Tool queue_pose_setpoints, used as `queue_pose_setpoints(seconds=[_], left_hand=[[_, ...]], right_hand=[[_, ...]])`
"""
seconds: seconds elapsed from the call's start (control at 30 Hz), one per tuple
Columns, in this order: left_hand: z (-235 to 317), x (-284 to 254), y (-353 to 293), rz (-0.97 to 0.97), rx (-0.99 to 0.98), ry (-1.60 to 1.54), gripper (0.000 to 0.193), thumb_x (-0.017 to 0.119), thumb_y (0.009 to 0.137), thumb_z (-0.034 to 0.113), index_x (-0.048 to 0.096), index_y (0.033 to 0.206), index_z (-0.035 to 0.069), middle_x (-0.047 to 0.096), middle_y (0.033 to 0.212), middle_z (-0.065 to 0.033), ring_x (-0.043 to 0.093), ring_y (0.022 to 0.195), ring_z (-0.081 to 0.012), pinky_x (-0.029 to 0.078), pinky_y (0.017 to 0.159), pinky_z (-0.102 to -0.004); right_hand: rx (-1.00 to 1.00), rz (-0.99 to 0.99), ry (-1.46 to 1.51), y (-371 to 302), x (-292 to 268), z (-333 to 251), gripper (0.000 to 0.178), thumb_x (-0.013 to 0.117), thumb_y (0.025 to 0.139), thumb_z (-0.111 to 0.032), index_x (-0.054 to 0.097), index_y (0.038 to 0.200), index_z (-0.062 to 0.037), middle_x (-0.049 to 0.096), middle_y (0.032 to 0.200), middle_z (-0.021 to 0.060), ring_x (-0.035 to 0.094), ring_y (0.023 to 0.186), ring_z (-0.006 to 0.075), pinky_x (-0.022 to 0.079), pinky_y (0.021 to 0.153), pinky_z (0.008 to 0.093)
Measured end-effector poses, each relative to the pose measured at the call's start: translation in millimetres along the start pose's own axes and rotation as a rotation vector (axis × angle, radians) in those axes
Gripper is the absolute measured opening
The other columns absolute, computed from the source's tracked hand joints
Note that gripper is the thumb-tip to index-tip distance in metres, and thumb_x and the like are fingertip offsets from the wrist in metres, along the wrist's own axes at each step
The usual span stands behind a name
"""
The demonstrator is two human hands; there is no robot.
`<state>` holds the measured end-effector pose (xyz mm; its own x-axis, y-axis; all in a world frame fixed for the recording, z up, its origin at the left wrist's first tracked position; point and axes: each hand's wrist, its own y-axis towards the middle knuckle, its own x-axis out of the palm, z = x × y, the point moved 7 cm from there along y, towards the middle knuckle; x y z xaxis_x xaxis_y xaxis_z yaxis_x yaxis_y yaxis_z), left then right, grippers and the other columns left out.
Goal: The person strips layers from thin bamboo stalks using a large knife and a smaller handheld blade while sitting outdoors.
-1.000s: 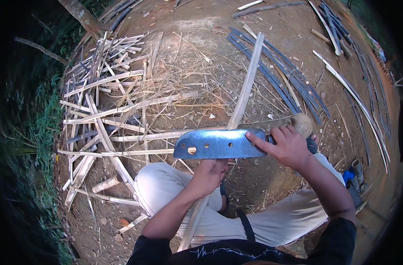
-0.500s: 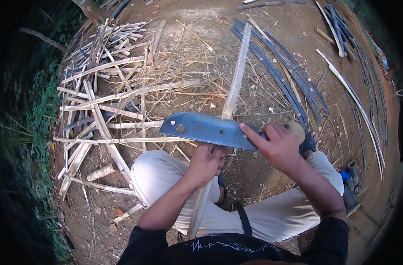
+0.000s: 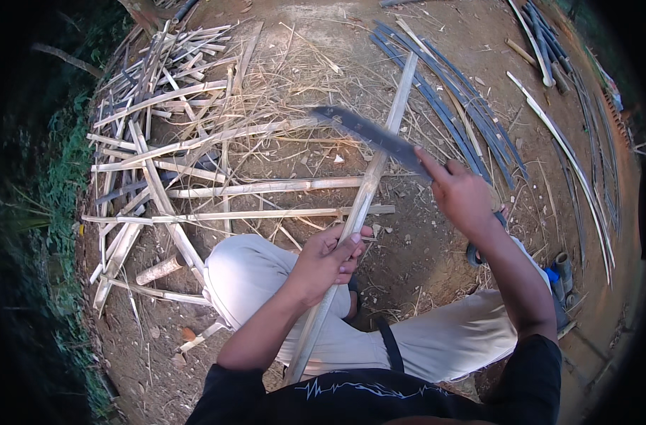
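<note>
My left hand (image 3: 325, 263) is closed around a long pale bamboo strip (image 3: 372, 181), thumb lying on top. The strip slants from my lap up and away to the right, past my knees. In my right hand (image 3: 462, 200) is a machete (image 3: 362, 130), gripped by its handle, which the fingers mostly hide. Its dark, broad blade points to the far left and crosses over the strip beyond my left hand. The blade is a little blurred, and I cannot tell whether it touches the strip.
Left lies a heap of split bamboo pieces (image 3: 156, 152), some reaching near my left knee. Thin shavings (image 3: 301, 85) litter the ground ahead. Dark strips (image 3: 457, 106) lie ahead to the right, with long pale strips (image 3: 571, 159) farther right. Short tubes (image 3: 564, 273) stand beside my right leg.
The machete has moved away from me along the strip, and its blade has tilted, tip farther off. My left hand has turned, showing its thumb on the strip, whose far end has swung right.
</note>
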<state>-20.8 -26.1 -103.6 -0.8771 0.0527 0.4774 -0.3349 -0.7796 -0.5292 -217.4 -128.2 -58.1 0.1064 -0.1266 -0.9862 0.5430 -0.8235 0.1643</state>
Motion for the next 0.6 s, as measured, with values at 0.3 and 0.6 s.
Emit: queue_pose_setpoints(seconds=[0.3,0.6], left_hand=[[-1,2,-7,0.018,-0.029,0.072,0.031,0.049,0.103,0.017,0.054,0.128,0.001,0.047,0.083,0.0026,0.034,0.055,-0.0013,0.027,0.045,-0.0173],[-23,-2,-7,0.048,-0.021,0.338,0.028,0.042,0.105,0.031,0.052,0.118,0.008,0.044,0.079,0.0033,0.033,0.056,-0.0026,0.029,0.047,-0.0190]], right_hand=[[0.136,0.054,0.025,8,-9,27,0.058,0.057,0.085,-0.012,0.050,0.140,-0.0316,0.048,0.067,0.0019,0.060,0.058,0.0173,0.050,0.053,0.0346],[0.109,-0.014,0.000,1,6,36,0.062,0.059,0.083,-0.012,0.049,0.140,-0.0339,0.052,0.070,0.0035,0.061,0.059,0.0171,0.052,0.053,0.0341]])
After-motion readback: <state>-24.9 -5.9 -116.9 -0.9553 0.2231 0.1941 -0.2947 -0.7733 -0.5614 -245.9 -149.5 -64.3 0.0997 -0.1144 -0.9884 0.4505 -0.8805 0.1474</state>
